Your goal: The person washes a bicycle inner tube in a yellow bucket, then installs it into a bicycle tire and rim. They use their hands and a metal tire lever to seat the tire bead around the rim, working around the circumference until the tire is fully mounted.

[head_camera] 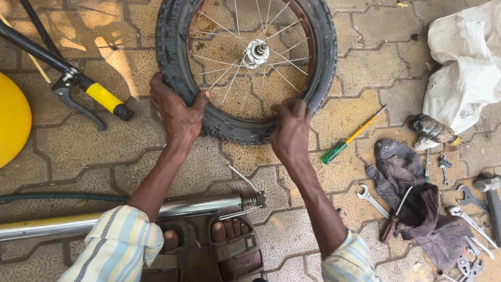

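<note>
A: Describe the ground surface.
B: Interlocking paving blocks (365, 68), tan and grey, with a ribbed texture and dark joints.
A: Lighting?
B: Daylight. Bright sunlit patches (112, 57) lie on the blocks at upper left; the remaining area is in even shade.
A: Any walls, windows or furniture?
B: None in view. The paving fills the whole frame, edge to edge.

Lots of stuff lying around on the paving. Right of the fingers there's a green-handled screwdriver (348, 139), then a dark rag (412, 203) with spanners (372, 200) beside it and a white cloth (464, 62) further out. Left of the fingers: a yellow-gripped handlebar (99, 96). Below them, a metal pump (156, 211) near sandalled feet (232, 245).
</note>
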`<act>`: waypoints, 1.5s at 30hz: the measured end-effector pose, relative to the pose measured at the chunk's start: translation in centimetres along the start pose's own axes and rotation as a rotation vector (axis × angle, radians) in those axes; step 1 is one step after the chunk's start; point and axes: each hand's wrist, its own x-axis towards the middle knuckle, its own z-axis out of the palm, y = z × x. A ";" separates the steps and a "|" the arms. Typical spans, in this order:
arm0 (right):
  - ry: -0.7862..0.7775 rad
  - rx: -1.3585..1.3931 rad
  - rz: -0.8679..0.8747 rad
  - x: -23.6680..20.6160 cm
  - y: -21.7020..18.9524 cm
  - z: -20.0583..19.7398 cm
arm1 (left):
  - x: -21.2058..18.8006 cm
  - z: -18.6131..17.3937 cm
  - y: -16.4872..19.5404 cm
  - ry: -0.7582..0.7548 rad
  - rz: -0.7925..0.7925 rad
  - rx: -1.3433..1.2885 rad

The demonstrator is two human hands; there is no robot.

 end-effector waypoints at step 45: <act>0.148 0.148 0.261 -4.1 14.2 -7.9 | 1.5 -0.3 1.1 -0.016 -0.067 -0.190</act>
